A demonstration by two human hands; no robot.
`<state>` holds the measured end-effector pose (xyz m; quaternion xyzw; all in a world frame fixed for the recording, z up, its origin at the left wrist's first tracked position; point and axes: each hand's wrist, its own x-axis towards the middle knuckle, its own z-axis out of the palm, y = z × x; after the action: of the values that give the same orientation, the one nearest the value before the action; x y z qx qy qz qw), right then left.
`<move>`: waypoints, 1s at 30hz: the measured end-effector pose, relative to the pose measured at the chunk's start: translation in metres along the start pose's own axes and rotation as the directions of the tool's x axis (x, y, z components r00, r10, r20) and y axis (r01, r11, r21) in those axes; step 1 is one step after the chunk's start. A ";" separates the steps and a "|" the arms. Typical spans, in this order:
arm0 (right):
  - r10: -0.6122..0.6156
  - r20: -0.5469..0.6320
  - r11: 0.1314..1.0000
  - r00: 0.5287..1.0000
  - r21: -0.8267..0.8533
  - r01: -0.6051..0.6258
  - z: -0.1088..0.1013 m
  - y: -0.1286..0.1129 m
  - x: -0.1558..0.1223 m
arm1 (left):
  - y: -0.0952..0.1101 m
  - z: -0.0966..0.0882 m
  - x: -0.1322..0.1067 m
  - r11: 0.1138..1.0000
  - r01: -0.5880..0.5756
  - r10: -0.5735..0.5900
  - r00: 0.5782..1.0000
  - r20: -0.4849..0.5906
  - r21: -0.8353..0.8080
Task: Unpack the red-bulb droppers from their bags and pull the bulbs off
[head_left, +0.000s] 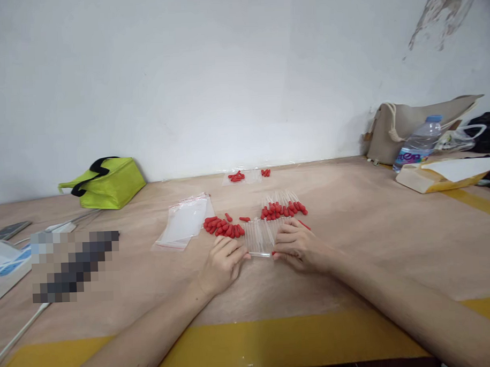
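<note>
My left hand pinches one end of a clear dropper tube, held level just above the table. My right hand closes on a red rubber bulb at the tube's other end; its fingers hide most of the bulb. Beyond both hands lies a row of bare clear tubes, partly covered by my right hand. Left of that row is a pile of loose red bulbs. Farther back, several droppers with red bulbs lie side by side. Some red shows behind my right fingers.
Clear zip bags lie left of the pile. Another bag with red bulbs is by the wall. A lime cooler bag, cables and a power strip stand left. At right are a water bottle, envelope and grey bag.
</note>
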<state>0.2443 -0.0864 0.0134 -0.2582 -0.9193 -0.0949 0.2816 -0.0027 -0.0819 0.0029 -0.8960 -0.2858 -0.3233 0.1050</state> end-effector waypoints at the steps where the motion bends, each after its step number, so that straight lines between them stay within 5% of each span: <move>1: 0.028 0.008 0.999 1.000 0.039 -0.029 -0.002 0.006 -0.002 | -0.004 0.000 -0.001 1.000 0.029 -0.029 0.999 -0.019 -0.006; 5: 0.330 0.005 0.910 0.944 0.265 -0.319 -0.018 0.037 -0.009 | -0.017 0.007 -0.002 0.983 0.172 -0.178 0.979 -0.101 -0.062; 9: 0.632 0.089 0.760 0.770 0.122 -0.638 -0.038 0.063 -0.017 | -0.019 0.018 0.005 0.984 0.169 -0.174 0.978 -0.119 -0.048; 15: 0.798 0.204 0.546 0.567 0.154 -0.824 -0.047 0.079 -0.030 | -0.015 0.021 0.009 0.992 0.119 -0.112 0.980 -0.166 0.032; 23: 0.773 0.325 0.492 0.545 0.236 -0.838 -0.032 0.078 -0.032 | -0.017 0.024 0.006 0.997 -0.002 0.012 0.991 -0.137 0.075; 30: 0.757 0.396 0.422 0.520 0.311 -0.852 -0.021 0.076 -0.032 | -0.012 0.026 0.010 0.990 0.066 -0.077 0.994 -0.080 -0.125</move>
<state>0.3168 -0.0421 0.0153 -0.5989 -0.6964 0.3030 0.2540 0.0102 -0.0576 -0.0110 -0.8753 -0.2926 -0.3816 0.0502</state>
